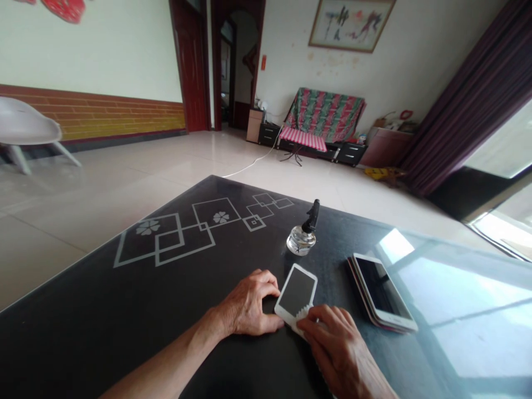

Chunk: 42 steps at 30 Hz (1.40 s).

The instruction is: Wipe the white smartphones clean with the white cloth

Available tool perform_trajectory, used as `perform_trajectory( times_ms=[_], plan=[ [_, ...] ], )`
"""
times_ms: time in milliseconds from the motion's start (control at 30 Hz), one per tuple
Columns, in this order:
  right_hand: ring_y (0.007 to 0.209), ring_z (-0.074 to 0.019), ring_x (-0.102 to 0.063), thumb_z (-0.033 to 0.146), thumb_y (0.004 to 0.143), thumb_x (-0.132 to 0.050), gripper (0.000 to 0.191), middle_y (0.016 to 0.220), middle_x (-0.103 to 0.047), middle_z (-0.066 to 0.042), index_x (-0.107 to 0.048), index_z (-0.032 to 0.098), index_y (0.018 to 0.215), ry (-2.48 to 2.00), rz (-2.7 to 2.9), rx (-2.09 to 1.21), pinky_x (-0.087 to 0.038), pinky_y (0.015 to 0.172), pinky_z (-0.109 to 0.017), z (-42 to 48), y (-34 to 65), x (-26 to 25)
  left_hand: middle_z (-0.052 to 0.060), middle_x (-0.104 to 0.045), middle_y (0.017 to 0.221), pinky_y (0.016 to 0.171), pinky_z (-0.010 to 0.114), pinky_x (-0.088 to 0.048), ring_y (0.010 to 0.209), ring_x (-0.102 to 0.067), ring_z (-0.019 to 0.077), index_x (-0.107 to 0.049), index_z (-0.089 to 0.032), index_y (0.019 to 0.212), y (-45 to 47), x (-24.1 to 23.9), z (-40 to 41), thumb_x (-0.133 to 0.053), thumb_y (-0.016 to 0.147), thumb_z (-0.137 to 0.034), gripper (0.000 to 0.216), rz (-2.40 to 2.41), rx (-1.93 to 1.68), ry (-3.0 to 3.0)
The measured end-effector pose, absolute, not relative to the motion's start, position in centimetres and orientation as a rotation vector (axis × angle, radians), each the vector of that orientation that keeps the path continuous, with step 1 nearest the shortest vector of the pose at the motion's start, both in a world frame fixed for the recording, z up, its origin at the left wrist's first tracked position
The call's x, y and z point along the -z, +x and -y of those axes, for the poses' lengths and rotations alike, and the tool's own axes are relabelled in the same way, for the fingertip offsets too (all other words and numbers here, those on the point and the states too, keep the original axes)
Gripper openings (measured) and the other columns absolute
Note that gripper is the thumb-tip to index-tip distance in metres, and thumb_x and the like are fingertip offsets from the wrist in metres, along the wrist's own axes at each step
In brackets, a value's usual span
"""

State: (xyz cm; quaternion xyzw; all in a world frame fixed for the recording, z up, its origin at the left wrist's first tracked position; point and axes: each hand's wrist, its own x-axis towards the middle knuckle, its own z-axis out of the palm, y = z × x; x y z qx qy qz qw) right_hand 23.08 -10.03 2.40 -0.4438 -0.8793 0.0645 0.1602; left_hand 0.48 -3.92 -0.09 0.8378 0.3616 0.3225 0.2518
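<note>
A white smartphone (297, 289) lies screen up on the dark tabletop, tilted a little in view. My left hand (254, 302) grips its left side, fingers and thumb curled against the edge. Over the phone's lower right part, my right hand (338, 343) pinches a small white cloth (305, 312) with a wavy edge, pressed onto the screen. Most of the cloth is hidden under the fingers. Just beyond the phone stands a clear glass spray bottle (301, 240) with a black trigger head.
To the right lies a stack of devices, a white-framed tablet (384, 291) on top. The glossy black table (187, 299) has grey square and flower patterns. Beyond it are a white chair (27, 124), a pink-striped small table (303, 137) and a cloth-covered object (326, 113).
</note>
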Motion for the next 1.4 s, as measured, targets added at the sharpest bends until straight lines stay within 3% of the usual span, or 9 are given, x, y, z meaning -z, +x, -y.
perform_trajectory(
  times_ms=[300,567,800,1267,1400],
  plan=[
    [0.084,-0.0176,-0.052,0.015,0.089,-0.047,0.022,0.095,-0.058,-0.004,-0.063,0.026,0.098,-1.316,2.464,-0.282,-0.038,0.076,-0.033,9.4,22.4,-2.7,0.004,-0.058,0.107,0.083,0.033,-0.046,0.090,-0.053,0.0210,-0.064,-0.023,0.108,0.9,-0.4,4.1,-0.074,0.066,-0.035,0.045,-1.058,-0.749,2.362],
    [0.082,-0.0174,-0.053,0.026,0.093,-0.045,0.024,0.092,-0.060,-0.005,-0.067,0.027,0.101,-1.444,2.361,-0.058,-0.037,0.077,-0.033,5.7,24.3,-2.1,0.002,-0.057,0.106,0.084,0.031,-0.045,0.091,-0.053,0.0195,-0.067,-0.026,0.100,0.8,-0.9,4.1,-0.073,0.070,-0.036,0.032,-1.055,-0.707,2.342],
    [0.079,-0.0165,-0.055,0.029,0.093,-0.046,0.024,0.088,-0.060,-0.005,-0.070,0.024,0.094,-1.539,2.317,0.087,-0.038,0.075,-0.031,2.4,24.8,-2.0,0.002,-0.057,0.105,0.084,0.032,-0.045,0.091,-0.053,0.0197,-0.067,-0.026,0.102,0.8,-0.8,4.2,-0.074,0.068,-0.034,0.035,-1.063,-0.698,2.338],
    [0.084,-0.0166,-0.051,0.015,0.091,-0.043,0.026,0.098,-0.058,-0.004,-0.062,0.027,0.104,-1.329,2.447,-0.250,-0.040,0.076,-0.031,10.6,22.6,-2.4,0.001,-0.057,0.102,0.081,0.031,-0.047,0.088,-0.054,0.0188,-0.067,-0.027,0.102,0.9,-0.7,4.1,-0.072,0.070,-0.037,0.034,-1.065,-0.741,2.355],
    [0.081,-0.0162,-0.052,0.016,0.090,-0.045,0.023,0.093,-0.059,-0.004,-0.064,0.026,0.098,-1.351,2.446,-0.205,-0.040,0.074,-0.031,9.9,22.7,-2.7,0.001,-0.058,0.102,0.082,0.031,-0.046,0.089,-0.054,0.0190,-0.068,-0.028,0.100,0.9,-0.7,4.1,-0.071,0.071,-0.037,0.031,-1.059,-0.742,2.349]
  ],
)
